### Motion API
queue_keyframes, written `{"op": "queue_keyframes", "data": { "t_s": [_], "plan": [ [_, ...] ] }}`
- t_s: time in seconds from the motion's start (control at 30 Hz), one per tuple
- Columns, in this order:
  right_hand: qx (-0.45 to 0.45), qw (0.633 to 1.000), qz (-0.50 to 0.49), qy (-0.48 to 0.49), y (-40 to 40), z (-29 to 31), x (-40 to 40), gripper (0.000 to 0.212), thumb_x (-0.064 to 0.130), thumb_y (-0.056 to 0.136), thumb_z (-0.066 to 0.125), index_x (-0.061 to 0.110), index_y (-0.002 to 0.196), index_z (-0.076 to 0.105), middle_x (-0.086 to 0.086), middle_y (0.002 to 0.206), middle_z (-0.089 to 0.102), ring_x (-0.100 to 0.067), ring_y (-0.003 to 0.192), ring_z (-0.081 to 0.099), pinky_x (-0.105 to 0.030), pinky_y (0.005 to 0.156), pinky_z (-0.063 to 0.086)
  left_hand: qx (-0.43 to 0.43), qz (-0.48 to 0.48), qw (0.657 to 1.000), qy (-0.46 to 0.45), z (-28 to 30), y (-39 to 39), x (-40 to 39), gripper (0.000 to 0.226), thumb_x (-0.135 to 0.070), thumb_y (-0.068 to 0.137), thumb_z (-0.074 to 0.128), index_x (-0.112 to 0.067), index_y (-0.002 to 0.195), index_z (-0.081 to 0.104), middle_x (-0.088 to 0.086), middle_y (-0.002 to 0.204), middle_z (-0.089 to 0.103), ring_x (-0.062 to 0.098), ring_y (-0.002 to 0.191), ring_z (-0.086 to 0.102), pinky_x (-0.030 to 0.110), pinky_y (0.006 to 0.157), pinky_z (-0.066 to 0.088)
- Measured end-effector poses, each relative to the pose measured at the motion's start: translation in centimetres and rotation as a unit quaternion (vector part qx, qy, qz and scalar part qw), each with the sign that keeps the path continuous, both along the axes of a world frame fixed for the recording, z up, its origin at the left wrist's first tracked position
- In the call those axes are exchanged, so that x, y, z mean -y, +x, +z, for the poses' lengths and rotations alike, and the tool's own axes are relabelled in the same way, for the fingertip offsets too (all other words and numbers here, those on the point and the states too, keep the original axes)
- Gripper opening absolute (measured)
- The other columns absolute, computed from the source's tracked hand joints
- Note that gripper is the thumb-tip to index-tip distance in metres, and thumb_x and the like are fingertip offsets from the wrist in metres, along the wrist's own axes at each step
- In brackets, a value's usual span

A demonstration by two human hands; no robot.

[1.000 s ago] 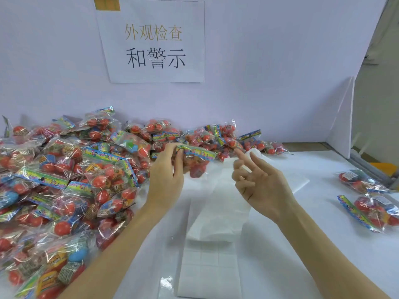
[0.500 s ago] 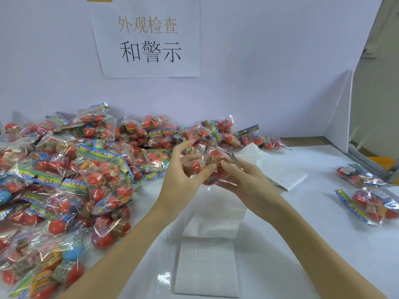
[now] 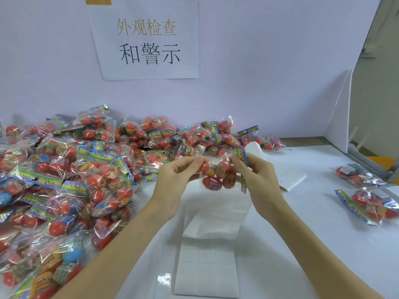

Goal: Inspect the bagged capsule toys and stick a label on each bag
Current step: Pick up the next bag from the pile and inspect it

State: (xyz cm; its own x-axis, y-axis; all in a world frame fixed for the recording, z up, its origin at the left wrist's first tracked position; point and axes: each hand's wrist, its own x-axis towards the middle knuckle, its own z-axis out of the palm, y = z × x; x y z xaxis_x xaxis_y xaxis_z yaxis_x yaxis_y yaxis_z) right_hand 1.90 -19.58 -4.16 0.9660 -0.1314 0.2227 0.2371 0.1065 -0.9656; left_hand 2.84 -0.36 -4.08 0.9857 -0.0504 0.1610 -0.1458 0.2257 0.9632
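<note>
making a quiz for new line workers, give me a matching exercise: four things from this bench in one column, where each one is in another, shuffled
Things:
1. held bag
2. label sheet
3. big heap of bags
4. paper sign

Places:
A. on the wall
B. left side of the table
C. between left hand and right hand
D. flat on the table, near edge

Pairs: 1-C, 2-D, 3-B, 4-A

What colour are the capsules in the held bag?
Mostly red-orange capsules with printed wrappers; head view.
</note>
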Motion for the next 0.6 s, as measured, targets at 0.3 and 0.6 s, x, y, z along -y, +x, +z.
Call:
{"op": "queue_keyframes", "data": {
  "t_s": [0.3,0.6],
  "plan": [
    [0.078,0.977,-0.097,-0.174,-0.10,-0.47,-0.22,0.022,0.025,0.105,0.062,0.017,0.091,0.076,-0.002,0.082,0.076,-0.029,0.080,0.071,-0.036,0.074,0.059,0.050,0.049,0.994,0.080,-0.24,-0.16,0.37,0.017,-0.022,0.100,0.066,-0.012,0.103,0.079,0.005,0.096,0.080,0.019,0.087,0.076,0.026,0.076,0.062],
    [-0.051,0.996,0.080,0.003,-0.19,0.11,-0.06,0.022,0.022,0.099,0.069,0.009,0.116,0.072,-0.012,0.101,0.080,-0.022,0.091,0.076,-0.027,0.082,0.061,0.051,0.053,0.985,0.158,-0.29,0.17,-0.18,0.010,-0.013,0.098,0.071,-0.011,0.093,0.079,0.005,0.090,0.077,0.011,0.074,0.068,0.027,0.068,0.059]
  ]
}}
